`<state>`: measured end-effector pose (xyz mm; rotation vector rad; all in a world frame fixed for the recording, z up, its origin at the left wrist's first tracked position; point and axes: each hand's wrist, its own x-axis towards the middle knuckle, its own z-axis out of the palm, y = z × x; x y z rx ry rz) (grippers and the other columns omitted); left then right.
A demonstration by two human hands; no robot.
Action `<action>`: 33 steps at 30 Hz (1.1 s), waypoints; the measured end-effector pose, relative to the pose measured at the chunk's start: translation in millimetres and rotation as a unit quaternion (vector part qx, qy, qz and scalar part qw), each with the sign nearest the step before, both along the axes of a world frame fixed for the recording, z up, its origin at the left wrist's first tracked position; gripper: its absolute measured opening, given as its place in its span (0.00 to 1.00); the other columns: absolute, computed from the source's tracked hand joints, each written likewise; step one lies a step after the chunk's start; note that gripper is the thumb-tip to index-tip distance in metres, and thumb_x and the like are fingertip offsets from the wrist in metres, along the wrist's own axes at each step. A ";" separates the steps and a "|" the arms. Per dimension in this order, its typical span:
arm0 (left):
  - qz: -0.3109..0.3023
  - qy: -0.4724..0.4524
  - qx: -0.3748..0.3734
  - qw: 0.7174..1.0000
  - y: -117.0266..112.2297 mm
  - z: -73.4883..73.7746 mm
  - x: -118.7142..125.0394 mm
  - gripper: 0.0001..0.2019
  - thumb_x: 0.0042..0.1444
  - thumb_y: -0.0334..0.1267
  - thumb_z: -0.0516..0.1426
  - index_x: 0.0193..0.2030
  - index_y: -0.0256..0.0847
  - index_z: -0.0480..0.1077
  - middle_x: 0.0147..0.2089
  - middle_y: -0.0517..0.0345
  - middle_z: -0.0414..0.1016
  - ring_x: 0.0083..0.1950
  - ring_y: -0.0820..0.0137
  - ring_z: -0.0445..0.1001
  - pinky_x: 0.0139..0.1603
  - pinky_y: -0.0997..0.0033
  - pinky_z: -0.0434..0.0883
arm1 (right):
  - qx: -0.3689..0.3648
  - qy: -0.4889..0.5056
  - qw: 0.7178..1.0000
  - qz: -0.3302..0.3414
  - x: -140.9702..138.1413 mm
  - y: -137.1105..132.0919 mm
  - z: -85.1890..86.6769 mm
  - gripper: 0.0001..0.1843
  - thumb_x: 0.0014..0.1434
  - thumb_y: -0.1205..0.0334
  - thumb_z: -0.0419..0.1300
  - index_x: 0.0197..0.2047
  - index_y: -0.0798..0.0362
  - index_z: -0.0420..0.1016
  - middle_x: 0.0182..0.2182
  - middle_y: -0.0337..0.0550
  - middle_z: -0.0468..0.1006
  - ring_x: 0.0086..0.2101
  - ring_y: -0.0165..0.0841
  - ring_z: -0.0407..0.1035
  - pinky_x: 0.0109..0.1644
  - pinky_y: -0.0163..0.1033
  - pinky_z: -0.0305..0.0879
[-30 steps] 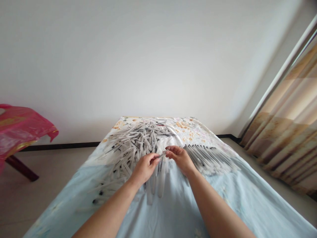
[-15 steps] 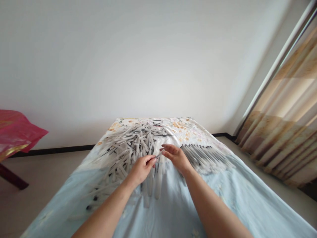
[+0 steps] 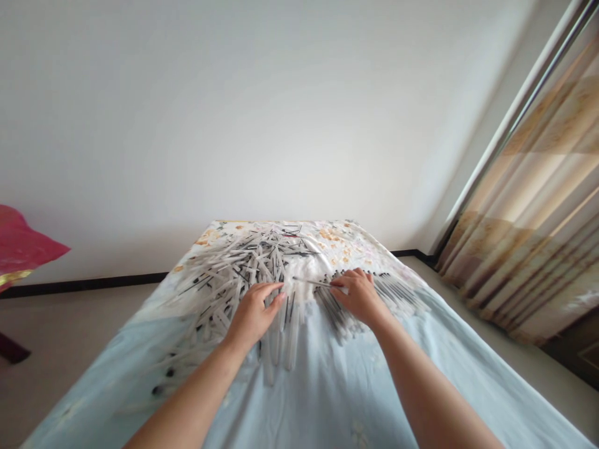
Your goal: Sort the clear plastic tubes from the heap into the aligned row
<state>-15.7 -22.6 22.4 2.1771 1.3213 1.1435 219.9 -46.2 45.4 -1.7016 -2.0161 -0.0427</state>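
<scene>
My right hand (image 3: 361,297) pinches a thin dark stick (image 3: 314,282), whose free end points left toward the middle of the cloth. Beneath and beside that hand lies a row of similar slim sticks (image 3: 400,293), dark at the far end and pale toward me. My left hand (image 3: 255,312) is open, thumb and fingers apart with nothing between them. It hovers at the edge of a messy heap of pale and black slender sticks (image 3: 234,265). Between my hands, a few long whitish strips (image 3: 290,343) lie pointing toward me. What exactly the sticks are, I cannot tell.
The table is covered by a floral cloth (image 3: 327,399), white at the back and light blue in front. A plain wall (image 3: 299,125) stands behind it. A striped curtain (image 3: 528,249) hangs at right, and a red cover (image 3: 28,243) juts in at left.
My right hand has moved right, over the row, carrying the thin stick. My left hand has let go of it and opened, shifting slightly left. The view has turned slightly right.
</scene>
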 end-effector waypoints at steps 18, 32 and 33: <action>0.003 0.045 -0.010 0.999 4.1 -3.9 -5.3 0.16 0.52 0.44 0.49 0.41 0.43 0.72 0.41 0.54 0.75 0.45 0.65 0.71 0.48 0.67 0.63 | -0.017 -0.069 0.991 -0.117 26.1 -15.5 -29.2 0.12 0.51 0.56 0.54 0.38 0.44 0.75 0.29 0.45 0.71 0.36 0.42 0.59 0.37 0.45 0.46; 0.000 0.256 0.016 0.966 -3.1 -10.8 -5.0 0.12 0.50 0.42 0.52 0.22 0.42 0.71 0.25 0.53 0.74 0.34 0.62 0.69 0.40 0.62 0.58 | -0.048 0.002 0.993 0.109 -62.5 -2.2 -37.7 0.12 0.55 0.59 0.53 0.42 0.47 0.73 0.28 0.42 0.73 0.37 0.36 0.61 0.41 0.38 0.53; -0.002 0.275 0.018 0.961 -4.8 -11.6 -3.6 0.12 0.50 0.42 0.52 0.21 0.42 0.71 0.25 0.52 0.73 0.35 0.61 0.69 0.41 0.60 0.58 | -0.056 -0.001 0.993 0.106 -64.8 0.9 -40.5 0.13 0.55 0.59 0.53 0.42 0.48 0.73 0.28 0.43 0.73 0.37 0.36 0.62 0.41 0.37 0.54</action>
